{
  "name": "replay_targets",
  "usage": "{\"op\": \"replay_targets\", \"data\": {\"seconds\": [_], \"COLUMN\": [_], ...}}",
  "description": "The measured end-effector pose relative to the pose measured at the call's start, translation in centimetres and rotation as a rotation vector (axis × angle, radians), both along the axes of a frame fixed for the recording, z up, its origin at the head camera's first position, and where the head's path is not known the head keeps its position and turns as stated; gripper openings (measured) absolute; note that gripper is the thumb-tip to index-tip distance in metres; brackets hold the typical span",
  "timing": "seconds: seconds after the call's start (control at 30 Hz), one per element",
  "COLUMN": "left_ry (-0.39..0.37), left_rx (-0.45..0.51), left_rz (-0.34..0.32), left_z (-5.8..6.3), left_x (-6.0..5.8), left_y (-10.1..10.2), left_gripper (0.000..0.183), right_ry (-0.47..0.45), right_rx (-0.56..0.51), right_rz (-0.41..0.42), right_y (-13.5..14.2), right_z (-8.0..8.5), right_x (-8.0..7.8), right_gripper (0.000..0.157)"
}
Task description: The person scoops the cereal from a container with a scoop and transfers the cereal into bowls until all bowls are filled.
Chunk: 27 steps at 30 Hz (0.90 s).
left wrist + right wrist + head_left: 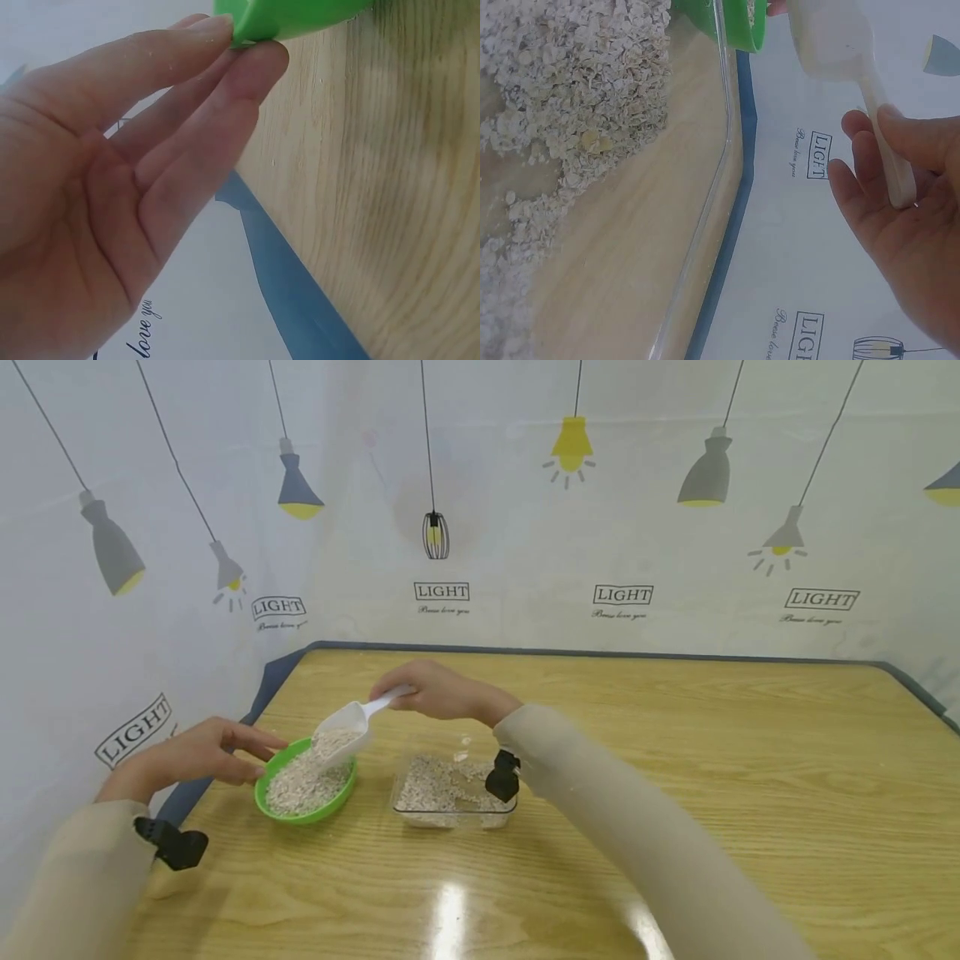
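In the head view, my right hand [442,689] grips a white plastic scoop [366,712] by its handle. The scoop carries rolled oats [330,742] and tilts down to the left, its lip over the green bowl [322,814]. More oats [296,789] fill that bowl. At the bowl's left side, my left hand [197,753] pinches the rim between thumb and fingertips; the left wrist view shows the thumb [214,28] right at the green edge. In the right wrist view, my fingers curl round the scoop's handle [894,169].
A clear rectangular container [456,812] with oats stands right of the bowl, under my right forearm. Its transparent edge [727,135] shows in the right wrist view. The wooden table [712,760] has a blue border, and a white printed sheet [525,527] stands behind it.
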<state>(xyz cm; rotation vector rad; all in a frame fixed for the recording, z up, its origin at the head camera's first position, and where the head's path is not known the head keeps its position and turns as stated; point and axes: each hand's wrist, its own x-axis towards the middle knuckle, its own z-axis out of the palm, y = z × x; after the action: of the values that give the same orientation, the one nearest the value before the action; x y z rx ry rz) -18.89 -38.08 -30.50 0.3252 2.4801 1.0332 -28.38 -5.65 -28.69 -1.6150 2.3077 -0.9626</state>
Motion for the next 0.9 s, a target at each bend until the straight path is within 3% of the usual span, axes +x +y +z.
{"op": "replay_targets", "data": {"seconds": [0.33, 0.6, 0.9], "left_ry": [-0.034, -0.027, -0.047], "left_rx": [0.013, 0.023, 0.034], "left_rz": [0.039, 0.020, 0.037], "left_z": [-0.1, -0.2, -0.3], "left_x": [-0.1, -0.2, -0.3], "left_y": [-0.1, -0.2, -0.3], "left_gripper": [0.051, 0.052, 0.053], "right_ry": [0.007, 0.002, -0.026], "right_rx": [0.086, 0.155, 0.162], "right_rz": [0.008, 0.060, 0.058], "right_y": [-2.7, -4.6, -5.4], "right_z": [-0.1, -0.4, -0.9], "right_x": [-0.2, -0.1, 0.2], "right_gripper": [0.024, 0.024, 0.025]}}
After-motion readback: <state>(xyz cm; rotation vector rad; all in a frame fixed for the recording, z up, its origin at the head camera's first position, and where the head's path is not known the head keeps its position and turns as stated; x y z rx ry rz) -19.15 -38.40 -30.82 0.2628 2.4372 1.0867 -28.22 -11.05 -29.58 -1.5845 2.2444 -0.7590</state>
